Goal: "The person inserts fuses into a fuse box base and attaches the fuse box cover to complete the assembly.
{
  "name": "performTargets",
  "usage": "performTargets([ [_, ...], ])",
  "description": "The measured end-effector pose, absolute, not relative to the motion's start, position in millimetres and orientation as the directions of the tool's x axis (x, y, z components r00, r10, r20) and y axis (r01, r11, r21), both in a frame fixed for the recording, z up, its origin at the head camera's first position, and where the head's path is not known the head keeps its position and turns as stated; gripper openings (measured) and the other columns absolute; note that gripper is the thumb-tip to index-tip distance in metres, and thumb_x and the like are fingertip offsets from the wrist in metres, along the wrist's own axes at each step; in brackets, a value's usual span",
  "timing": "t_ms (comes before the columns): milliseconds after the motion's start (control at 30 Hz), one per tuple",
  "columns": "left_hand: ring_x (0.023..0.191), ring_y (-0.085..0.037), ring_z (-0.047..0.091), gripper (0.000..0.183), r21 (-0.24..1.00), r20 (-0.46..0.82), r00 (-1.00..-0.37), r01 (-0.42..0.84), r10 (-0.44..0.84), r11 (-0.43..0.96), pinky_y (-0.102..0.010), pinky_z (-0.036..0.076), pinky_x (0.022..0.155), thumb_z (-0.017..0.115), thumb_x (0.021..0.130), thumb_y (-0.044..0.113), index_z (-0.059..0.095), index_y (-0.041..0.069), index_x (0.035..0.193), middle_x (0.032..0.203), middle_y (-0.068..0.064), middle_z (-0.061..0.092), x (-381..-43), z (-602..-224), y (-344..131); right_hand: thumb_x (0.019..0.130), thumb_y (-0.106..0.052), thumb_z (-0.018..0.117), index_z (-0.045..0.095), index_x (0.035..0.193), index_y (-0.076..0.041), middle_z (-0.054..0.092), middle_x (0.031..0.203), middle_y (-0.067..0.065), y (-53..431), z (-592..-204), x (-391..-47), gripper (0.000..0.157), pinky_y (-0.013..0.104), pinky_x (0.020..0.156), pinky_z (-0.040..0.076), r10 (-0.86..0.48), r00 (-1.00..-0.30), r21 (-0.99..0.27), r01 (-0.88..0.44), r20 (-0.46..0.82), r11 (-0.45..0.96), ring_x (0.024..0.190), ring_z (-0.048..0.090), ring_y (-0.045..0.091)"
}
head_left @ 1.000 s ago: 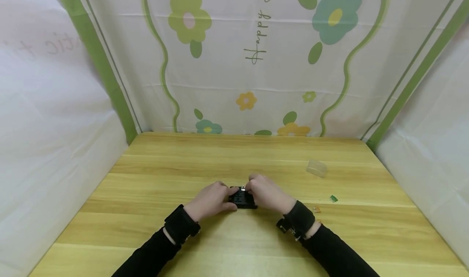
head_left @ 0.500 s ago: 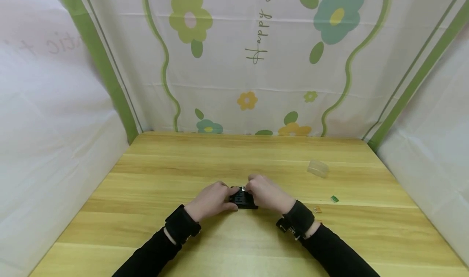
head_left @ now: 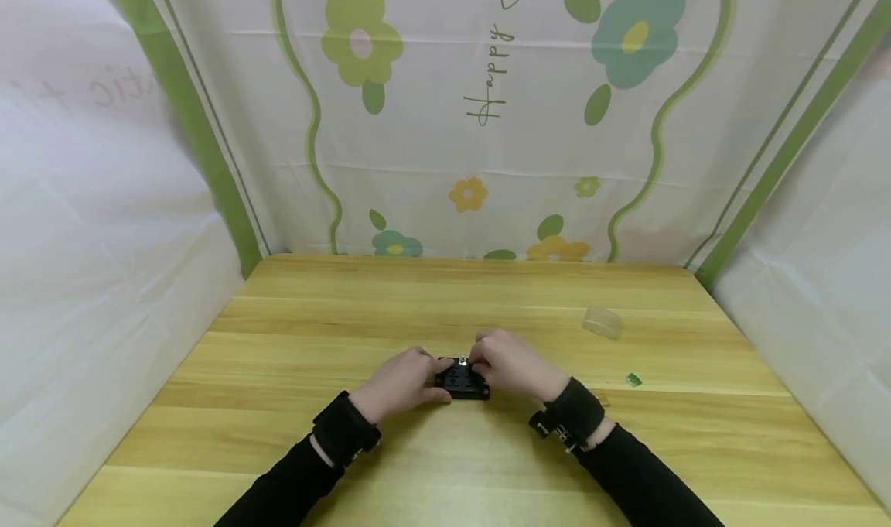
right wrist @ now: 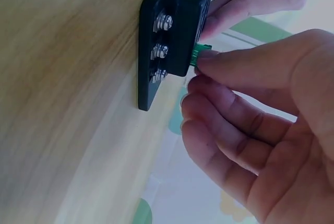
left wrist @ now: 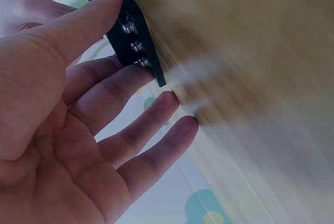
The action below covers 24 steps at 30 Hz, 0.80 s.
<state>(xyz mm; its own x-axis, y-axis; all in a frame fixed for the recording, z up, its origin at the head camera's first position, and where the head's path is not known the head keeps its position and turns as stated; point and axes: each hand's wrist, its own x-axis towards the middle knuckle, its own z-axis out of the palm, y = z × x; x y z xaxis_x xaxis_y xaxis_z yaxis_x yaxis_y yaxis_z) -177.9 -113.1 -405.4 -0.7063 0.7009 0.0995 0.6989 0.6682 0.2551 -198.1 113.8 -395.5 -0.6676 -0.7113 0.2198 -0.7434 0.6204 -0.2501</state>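
A black fuse box (head_left: 465,381) lies flat on the wooden table between both hands, with metal screw terminals (right wrist: 162,51) along its side. My left hand (head_left: 402,381) grips its left end, thumb along the near side and fingers at the far side. In the right wrist view, a green blade fuse (right wrist: 198,55) stands at the top face of the box, pinched between thumb and index finger of my right hand (head_left: 517,364). The fuse's lower end is hidden by the box. A small clear and silver piece (head_left: 462,361) shows at the box's far edge.
On the right of the wooden table (head_left: 278,403) lie a clear plastic cover (head_left: 602,322), a loose green fuse (head_left: 633,380) and an orange fuse (head_left: 603,400) partly behind the right wrist. A flower-printed white curtain (head_left: 418,124) closes off the back.
My right hand has shifted slightly to the right, uncovering more of the fuse box, and its wrist now covers more of the orange fuses. The left hand keeps its hold.
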Motion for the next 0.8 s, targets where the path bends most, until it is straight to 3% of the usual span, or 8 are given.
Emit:
performTargets([
  [300,0.087,-0.012,0.058,0.057,0.247,0.098,-0.707,0.699,0.700,0.671,-0.022,0.040,0.072,0.068,0.086,0.040,0.056,0.010,0.132,0.101,-0.004,0.066,-177.2,-405.6,-113.1,0.086,-0.008,0.067,0.069,0.080,-0.017,0.047,0.075,-0.010,111.5,-396.0,-197.3,0.011,0.019,0.057,0.039,-0.699,-0.680,-0.207,-0.733,0.221,0.648,0.062,0.046,0.006],
  [533,0.072,-0.009,0.049,0.057,0.257,0.099,-0.709,0.696,0.699,0.670,-0.022,0.036,0.066,0.068,0.086,0.040,0.056,0.009,0.132,0.097,-0.004,0.066,-177.1,-405.5,-112.8,0.087,-0.008,0.067,0.070,0.081,-0.015,0.049,0.077,-0.009,108.7,-396.7,-195.1,0.009,0.019,0.058,0.040,-0.680,-0.701,-0.208,-0.713,0.214,0.670,0.063,0.047,0.006],
  [800,0.075,-0.010,0.050,0.056,0.249,0.104,-0.706,0.701,0.701,0.669,-0.022,0.037,0.067,0.068,0.086,0.040,0.057,0.009,0.131,0.097,-0.003,0.066,-177.9,-406.3,-112.5,0.084,-0.006,0.066,0.069,0.077,-0.015,0.045,0.073,-0.010,105.6,-402.5,-195.4,0.012,0.017,0.053,0.038,-0.687,-0.682,-0.130,-0.727,0.252,0.674,0.059,0.044,0.005],
])
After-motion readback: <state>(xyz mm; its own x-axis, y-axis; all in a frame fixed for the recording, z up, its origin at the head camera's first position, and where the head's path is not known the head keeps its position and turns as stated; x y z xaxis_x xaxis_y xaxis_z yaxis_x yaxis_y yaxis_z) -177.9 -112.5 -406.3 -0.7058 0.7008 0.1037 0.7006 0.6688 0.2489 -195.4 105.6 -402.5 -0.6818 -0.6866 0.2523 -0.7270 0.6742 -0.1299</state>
